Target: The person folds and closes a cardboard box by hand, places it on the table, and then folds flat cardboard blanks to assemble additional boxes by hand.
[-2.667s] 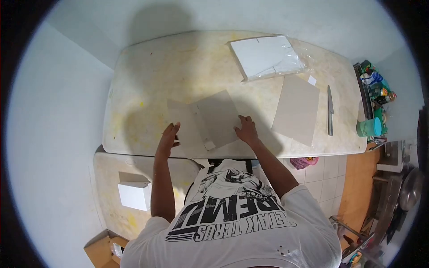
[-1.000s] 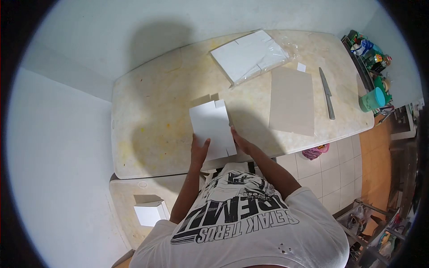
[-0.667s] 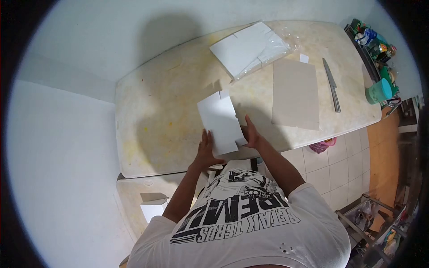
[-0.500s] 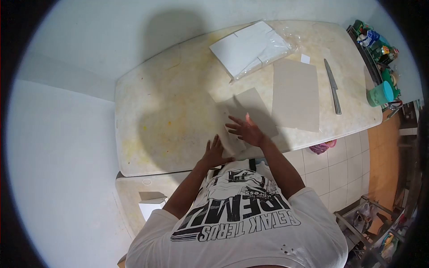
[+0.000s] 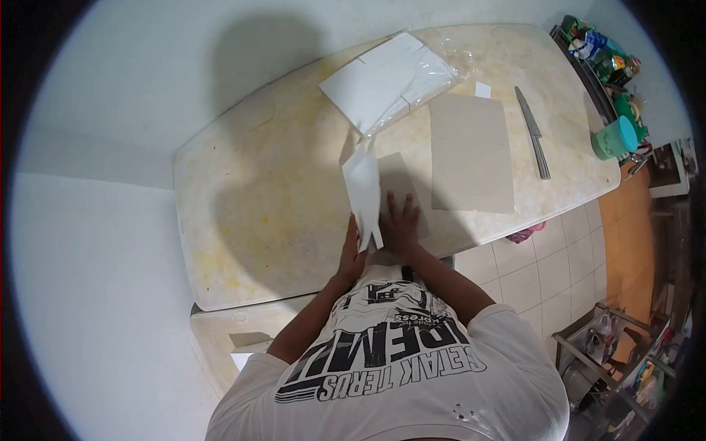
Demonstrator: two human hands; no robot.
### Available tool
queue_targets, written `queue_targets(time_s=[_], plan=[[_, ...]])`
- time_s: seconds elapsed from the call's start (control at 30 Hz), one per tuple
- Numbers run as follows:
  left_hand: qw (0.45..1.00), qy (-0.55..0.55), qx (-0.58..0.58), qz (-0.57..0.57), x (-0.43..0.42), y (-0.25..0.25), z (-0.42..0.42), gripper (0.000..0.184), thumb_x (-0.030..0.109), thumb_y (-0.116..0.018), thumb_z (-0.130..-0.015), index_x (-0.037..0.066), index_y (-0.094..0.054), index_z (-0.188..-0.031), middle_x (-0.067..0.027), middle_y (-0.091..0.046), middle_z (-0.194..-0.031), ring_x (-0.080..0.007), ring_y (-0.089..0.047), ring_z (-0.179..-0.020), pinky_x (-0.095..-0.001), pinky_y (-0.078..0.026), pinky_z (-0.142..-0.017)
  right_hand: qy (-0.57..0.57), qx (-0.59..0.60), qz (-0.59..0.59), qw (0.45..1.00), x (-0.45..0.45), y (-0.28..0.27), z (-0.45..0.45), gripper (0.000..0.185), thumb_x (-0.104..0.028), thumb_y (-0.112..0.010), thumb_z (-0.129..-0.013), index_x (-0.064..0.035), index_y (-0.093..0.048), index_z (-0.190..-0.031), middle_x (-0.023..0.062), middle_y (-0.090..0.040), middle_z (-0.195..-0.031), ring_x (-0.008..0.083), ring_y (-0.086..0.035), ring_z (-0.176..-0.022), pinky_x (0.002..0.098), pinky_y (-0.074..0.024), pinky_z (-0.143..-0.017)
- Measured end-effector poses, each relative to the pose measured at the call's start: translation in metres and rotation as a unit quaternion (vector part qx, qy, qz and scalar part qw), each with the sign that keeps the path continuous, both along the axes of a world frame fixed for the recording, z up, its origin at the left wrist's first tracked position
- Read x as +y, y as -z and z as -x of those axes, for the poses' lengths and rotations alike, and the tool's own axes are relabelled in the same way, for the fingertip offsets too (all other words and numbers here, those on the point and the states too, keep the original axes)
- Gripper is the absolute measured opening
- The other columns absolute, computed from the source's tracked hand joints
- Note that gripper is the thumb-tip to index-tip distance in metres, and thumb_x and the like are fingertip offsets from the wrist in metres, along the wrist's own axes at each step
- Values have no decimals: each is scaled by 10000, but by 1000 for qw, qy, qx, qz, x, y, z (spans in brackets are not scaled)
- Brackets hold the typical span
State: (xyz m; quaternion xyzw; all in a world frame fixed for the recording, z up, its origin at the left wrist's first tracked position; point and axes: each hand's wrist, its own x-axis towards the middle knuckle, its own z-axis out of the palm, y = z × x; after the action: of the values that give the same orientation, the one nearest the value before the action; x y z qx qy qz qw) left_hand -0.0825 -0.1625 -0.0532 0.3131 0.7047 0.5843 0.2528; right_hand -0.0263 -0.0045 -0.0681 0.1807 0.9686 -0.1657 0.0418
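Observation:
A folded white cardboard carton [image 5: 362, 187] stands on edge on the table, close to my body, with its narrow flaps pointing toward me. My left hand [image 5: 354, 253] is closed against the carton's left side near its lower end; the thumb is mostly hidden. On the right, my right hand [image 5: 400, 226] lies with fingers spread over a grey cardboard panel [image 5: 397, 173], its inner edge beside the carton. Whether that panel joins the carton I cannot make out.
A plastic-wrapped stack of white cartons [image 5: 390, 77] lies at the back. Right of it are a flat grey cardboard sheet [image 5: 472, 154], a small white card [image 5: 482, 90], a knife [image 5: 533, 132] and a teal cup [image 5: 615, 138]. A metal rack [image 5: 603, 345] stands at lower right.
The white carton has risen from nearly flat to standing on edge. My left hand has turned up against its side, and my right hand has come down onto the grey panel.

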Motion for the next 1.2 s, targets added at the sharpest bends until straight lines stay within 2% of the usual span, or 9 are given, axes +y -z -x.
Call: queue_targets(time_s=[0.13,0.23,0.43,0.47,0.53,0.57,0.77,0.97,1.2], plan=[[976,34,165,136,-4,0,4,898,299,-579,-859,-11,-9,-1479,-227,-16,-1545,-386,-67,-1428,-459,-125,-1136,-53,59,158,984,-4,6,14,660,-482,-546,-875,-196,-347,-1436,144,-203,-1520,429,-166,-1373,608,-178,-1077],[921,58,270,276,7,-5,4,978,431,-646,-791,58,-77,-1493,-211,-28,-1548,-384,-73,-1428,-575,-108,-1108,11,262,577,773,7,83,8,593,-374,-505,-939,-51,-342,-1409,118,-314,-1478,249,-302,-1355,373,-245,-1125],[864,134,338,349,25,-5,13,968,457,-689,-742,123,-166,-1487,-176,-50,-1554,-356,-88,-1433,-584,-113,-1110,2,53,291,955,108,119,-37,525,-360,-457,-967,-56,-380,-1388,121,-406,-1417,266,-365,-1313,389,-300,-1095],[857,158,340,352,24,2,17,965,474,-688,-738,136,-180,-1485,-169,-56,-1555,-349,-93,-1433,-589,-110,-1110,97,94,528,838,117,113,-35,502,-349,-450,-970,-66,-393,-1381,120,-428,-1399,261,-399,-1285,387,-323,-1077],[849,187,342,356,22,6,21,962,511,-683,-728,158,-202,-1482,-153,-64,-1558,-335,-102,-1434,-600,-104,-1107,264,145,859,413,129,22,-27,460,-329,-436,-975,-87,-421,-1366,119,-473,-1363,250,-467,-1227,383,-369,-1040],[847,194,342,357,22,5,22,963,530,-680,-723,166,-210,-1481,-145,-68,-1559,-328,-106,-1434,-607,-101,-1105,231,177,899,328,128,-12,-32,407,-319,-412,-980,-112,-481,-1323,100,-574,-1226,202,-542,-1110,357,-433,-956],[813,249,365,381,26,17,42,801,515,-580,-828,187,-237,-1474,-130,-107,-1553,-302,-108,-1436,-625,-75,-1098,155,67,336,927,144,21,-33,459,-271,-694,-810,-65,-587,-1206,128,-659,-969,244,-626,-890,365,-499,-805],[852,96,361,367,75,33,80,826,492,-492,-895,-27,-164,-1447,-165,-93,-1547,-332,-91,-1431,-492,-118,-1144,229,111,304,918,126,16,-28,468,-161,-755,-712,-72,-599,-1143,108,-625,-813,261,-616,-796,379,-498,-750],[841,69,403,355,80,45,83,730,414,-463,-923,-19,-195,-1446,-199,-111,-1539,-383,-129,-1414,-554,-154,-1110,237,143,124,953,97,1,-24,469,-143,-722,-753,-109,-570,-1195,114,-529,-1026,297,-569,-918,403,-489,-820]])
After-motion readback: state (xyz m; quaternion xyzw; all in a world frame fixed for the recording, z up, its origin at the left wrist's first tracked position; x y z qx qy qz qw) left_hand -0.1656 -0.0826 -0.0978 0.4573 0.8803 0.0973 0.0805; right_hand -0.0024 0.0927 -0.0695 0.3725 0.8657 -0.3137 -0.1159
